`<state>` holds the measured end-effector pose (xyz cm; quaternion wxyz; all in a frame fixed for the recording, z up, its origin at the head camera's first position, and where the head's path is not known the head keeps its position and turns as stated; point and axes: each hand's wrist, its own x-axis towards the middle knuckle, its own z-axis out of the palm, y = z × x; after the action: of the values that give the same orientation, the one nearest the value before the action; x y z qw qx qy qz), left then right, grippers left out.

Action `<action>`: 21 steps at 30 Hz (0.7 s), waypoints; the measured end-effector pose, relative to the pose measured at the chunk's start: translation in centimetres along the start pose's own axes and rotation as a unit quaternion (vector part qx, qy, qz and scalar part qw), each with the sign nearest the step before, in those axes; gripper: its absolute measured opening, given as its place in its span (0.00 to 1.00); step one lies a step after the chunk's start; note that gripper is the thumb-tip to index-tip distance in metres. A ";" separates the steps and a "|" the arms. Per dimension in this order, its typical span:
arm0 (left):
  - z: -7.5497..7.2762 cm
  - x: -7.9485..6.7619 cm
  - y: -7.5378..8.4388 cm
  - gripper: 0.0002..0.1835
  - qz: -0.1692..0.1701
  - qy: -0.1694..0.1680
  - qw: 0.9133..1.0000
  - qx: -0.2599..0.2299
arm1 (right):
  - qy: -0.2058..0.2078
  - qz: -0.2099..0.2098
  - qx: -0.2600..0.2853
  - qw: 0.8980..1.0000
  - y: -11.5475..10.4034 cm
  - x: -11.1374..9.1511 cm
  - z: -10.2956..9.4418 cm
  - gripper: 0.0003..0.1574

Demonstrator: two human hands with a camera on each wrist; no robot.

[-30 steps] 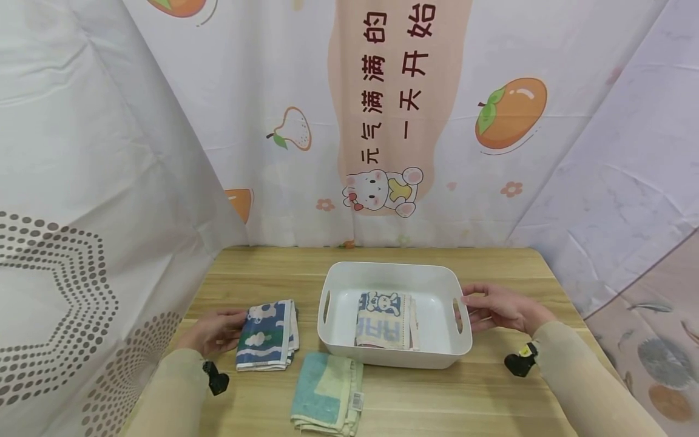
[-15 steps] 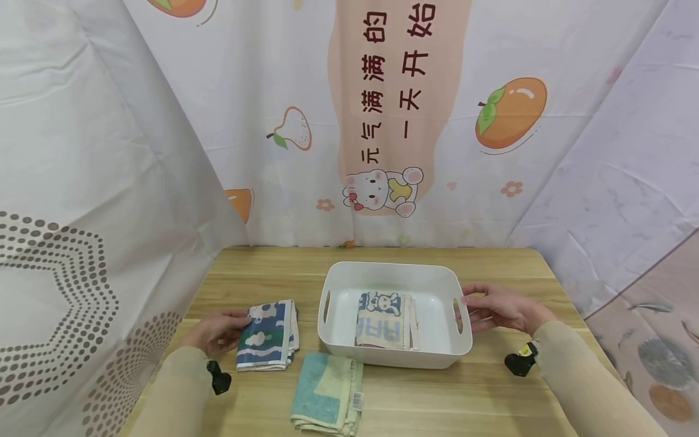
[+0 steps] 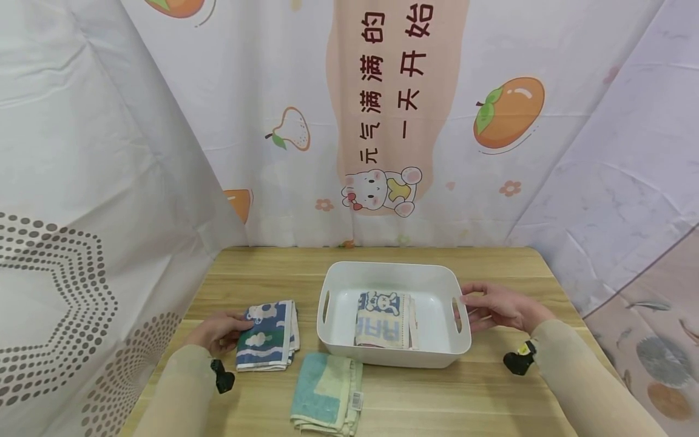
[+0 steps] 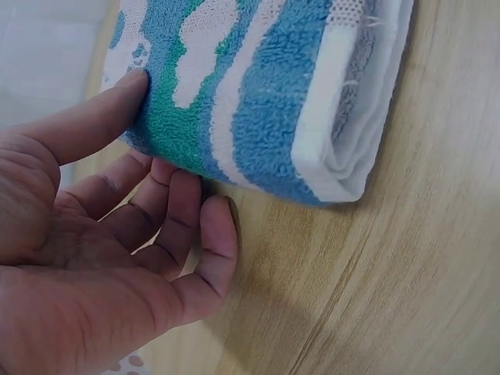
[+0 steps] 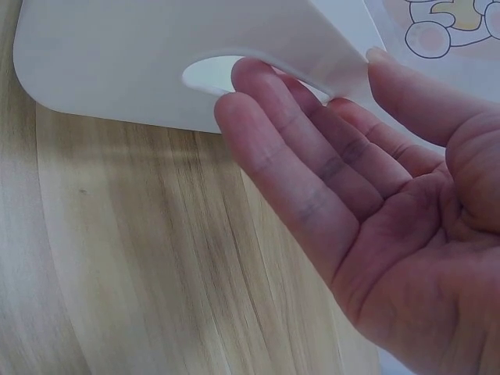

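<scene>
The left hand (image 3: 219,331) pinched the blue towel (image 3: 269,337) at its nine-o'clock edge; the right hand (image 3: 505,308), loosely extended, touched the bin (image 3: 390,357) at three o'clock. I judged a deeper towel grip wisest.

There is room to pass over the worktop (image 3: 437,397) behind and front-right of the basket (image 3: 393,359). On the basket's left, the blue towel (image 3: 267,338) leaves only a narrow gap; the green towel (image 3: 323,391) crowds its front-left corner. Right-hand fingers (image 5: 273,164) obstruct 1 handle slot (image 5: 208,75).
</scene>
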<state>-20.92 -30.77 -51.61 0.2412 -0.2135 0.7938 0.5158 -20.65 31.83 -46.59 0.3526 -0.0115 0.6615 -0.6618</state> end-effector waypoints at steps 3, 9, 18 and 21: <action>0.0 0.2 -0.2 0.25 0.001 -0.001 1.000 -0.001 | 0.003 0.000 -0.002 1.000 -0.1 -0.1 0.1 0.29; -0.1 0.1 0.1 0.25 -0.007 -0.001 1.000 -0.022 | 0.000 -0.001 0.000 1.000 0.0 0.0 0.0 0.28; -0.1 -0.2 0.3 0.31 -0.020 0.000 0.999 -0.045 | 0.002 0.002 -0.004 1.000 0.1 0.2 -0.2 0.28; -0.1 -0.2 0.3 0.33 -0.018 -0.005 0.999 -0.040 | 0.004 0.004 -0.006 1.000 0.1 0.2 -0.2 0.28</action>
<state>-20.93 -30.76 -51.23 0.2455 -0.2346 0.7673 0.5439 -20.87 31.95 -46.82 0.3524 -0.0083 0.6666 -0.6567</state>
